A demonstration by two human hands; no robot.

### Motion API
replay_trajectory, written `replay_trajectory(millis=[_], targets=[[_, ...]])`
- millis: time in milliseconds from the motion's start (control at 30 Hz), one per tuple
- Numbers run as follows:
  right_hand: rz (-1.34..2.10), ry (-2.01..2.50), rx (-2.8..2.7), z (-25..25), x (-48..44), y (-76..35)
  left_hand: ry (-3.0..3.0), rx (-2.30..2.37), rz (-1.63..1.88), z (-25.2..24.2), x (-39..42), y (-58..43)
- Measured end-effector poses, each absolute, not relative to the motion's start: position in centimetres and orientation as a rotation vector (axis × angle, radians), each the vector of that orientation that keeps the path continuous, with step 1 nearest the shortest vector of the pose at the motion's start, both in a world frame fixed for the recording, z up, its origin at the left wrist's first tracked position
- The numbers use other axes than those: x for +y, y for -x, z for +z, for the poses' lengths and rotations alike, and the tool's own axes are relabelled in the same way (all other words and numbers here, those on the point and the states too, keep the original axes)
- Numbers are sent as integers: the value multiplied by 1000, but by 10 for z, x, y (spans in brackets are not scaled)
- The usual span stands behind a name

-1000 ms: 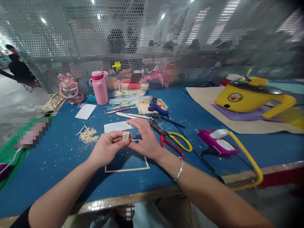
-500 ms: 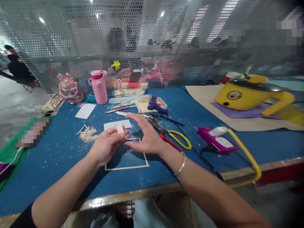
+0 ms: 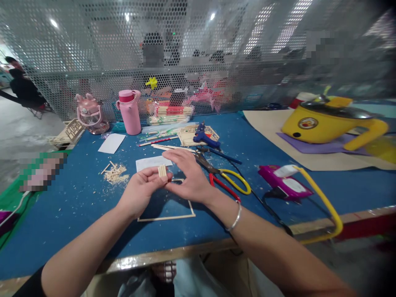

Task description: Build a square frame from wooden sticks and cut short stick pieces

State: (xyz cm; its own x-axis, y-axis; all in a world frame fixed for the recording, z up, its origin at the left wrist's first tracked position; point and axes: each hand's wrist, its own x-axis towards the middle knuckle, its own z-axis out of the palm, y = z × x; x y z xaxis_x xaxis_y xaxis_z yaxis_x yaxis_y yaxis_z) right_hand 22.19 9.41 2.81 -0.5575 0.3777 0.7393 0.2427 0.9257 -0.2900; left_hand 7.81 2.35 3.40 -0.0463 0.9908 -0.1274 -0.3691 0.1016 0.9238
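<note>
Pinched between the thumb and fingers of my left hand [image 3: 144, 187] is a small bundle of short wooden sticks [image 3: 162, 170], held upright side by side. My right hand [image 3: 188, 175] is beside it, thumb and fingers apart and curved around the bundle's right side; its thumb comes close to the left fingertips. Below both hands a thin wooden stick frame [image 3: 167, 218] lies on the blue table, partly hidden by them. A white paper [image 3: 145, 163] lies just behind the left hand.
Scissors [image 3: 229, 179] with red and yellow handles lie right of my hands, near a blue glue gun [image 3: 206, 138]. Wood scraps [image 3: 116, 173] are piled at left. A purple power socket [image 3: 286, 181], a yellow pot [image 3: 321, 123] and a pink bottle [image 3: 130, 113] stand farther out.
My left hand has moved slightly right with the stick bundle, closer to my right hand. The bundle has turned more upright. The right hand stays open beside it.
</note>
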Motion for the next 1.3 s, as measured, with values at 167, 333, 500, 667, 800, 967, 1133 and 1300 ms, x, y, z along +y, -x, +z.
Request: replay_trajectory(millis=[167, 333, 500, 667, 800, 967, 1133, 1300], targets=[[384, 455, -2249, 34, 97, -225, -953, 1063, 1317, 32, 24, -76], [631, 465, -2202, 41, 99, -226, -1105, 1099, 1308, 33, 25, -74], [841, 522, -2227, 40, 95, -222, -1227, 1097, 1210, 27, 26, -73], [947, 652, -2156, 43, 92, -220, -1276, 1137, 1195, 22, 27, -73], [1248, 885, -1988, 46, 97, -221, -1265, 1116, 1208, 20, 28, -73], [1413, 1019, -1832, 45, 101, -222, -1666, 1373, 1232, 15, 29, -70], [1415, 1050, -1852, 44, 98, -221, -1871, 1560, 1249, 12, 31, -67], [1469, 1053, -1816, 44, 96, -219, -1963, 1563, 1246, 10, 32, -67]])
